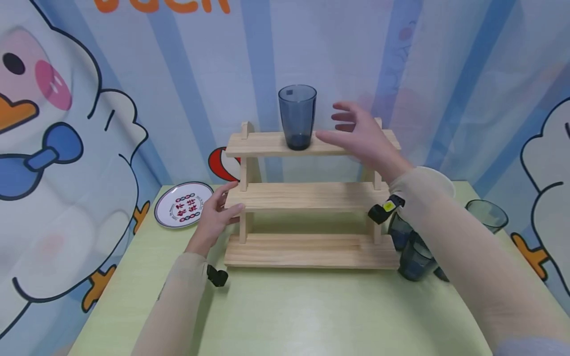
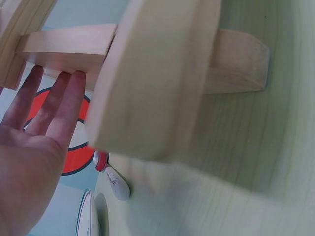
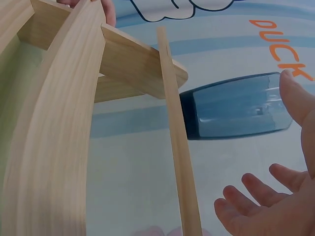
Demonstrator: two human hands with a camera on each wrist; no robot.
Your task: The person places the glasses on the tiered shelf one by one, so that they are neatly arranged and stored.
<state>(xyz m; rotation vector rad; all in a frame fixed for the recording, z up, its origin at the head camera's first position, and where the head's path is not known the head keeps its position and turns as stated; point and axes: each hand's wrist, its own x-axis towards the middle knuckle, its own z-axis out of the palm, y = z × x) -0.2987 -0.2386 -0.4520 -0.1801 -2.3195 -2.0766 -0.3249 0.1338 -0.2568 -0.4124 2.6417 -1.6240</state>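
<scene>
A blue-tinted drinking glass (image 1: pixel 297 117) stands upright on the top tier of a wooden three-tier rack (image 1: pixel 311 196). My right hand (image 1: pixel 358 136) is just right of the glass, fingers spread and bent a little, thumb close to the lower part of the glass. A gap shows between that hand (image 3: pixel 275 201) and the glass (image 3: pixel 241 108) in the right wrist view. At the rack's left end is my left hand (image 1: pixel 215 220), beside the middle tier. In the left wrist view its fairly straight fingers (image 2: pixel 64 105) touch a wooden side support (image 2: pixel 69 49); its thumb is hidden there.
More tinted glasses (image 1: pixel 416 257) stand at the rack's right, partly behind my right forearm. Another glass rim (image 1: pixel 487 213) and a white round dish (image 1: pixel 438 180) show further back. A printed plate (image 1: pixel 184 205) lies left on the light green table (image 1: pixel 311 311). A cartoon curtain (image 1: pixel 200 74) hangs behind.
</scene>
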